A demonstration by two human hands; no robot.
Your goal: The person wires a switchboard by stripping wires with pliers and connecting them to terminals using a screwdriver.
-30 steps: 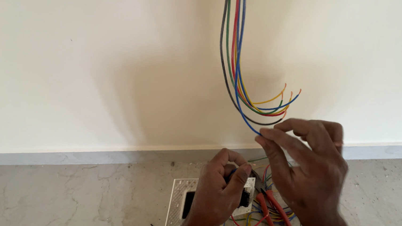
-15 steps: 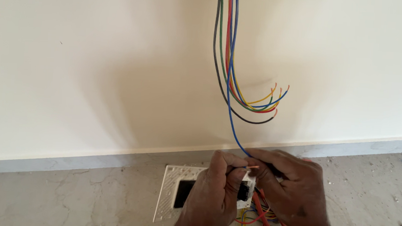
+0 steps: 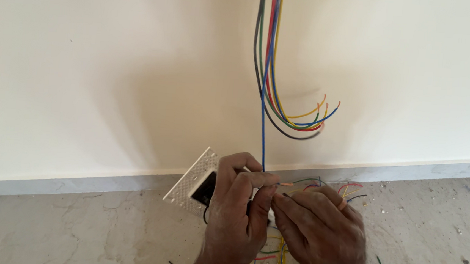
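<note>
My left hand grips a white switch plate, tilted up off the floor, with a black opening showing beside my fingers. A blue wire runs straight down from the bundle of coloured wires hanging on the wall to my fingertips. My right hand pinches the bare copper end of a wire right next to my left thumb. The back of the plate is hidden behind my left hand.
A cream wall meets a pale skirting strip and a grey marble floor. Loose red, green and yellow wire pieces lie on the floor behind and under my hands. Small debris dots the floor at the right.
The switch plate has been lifted from lying flat to tilted up in my left hand. My right hand came down from the hanging bundle with the blue wire to meet my left fingers.
</note>
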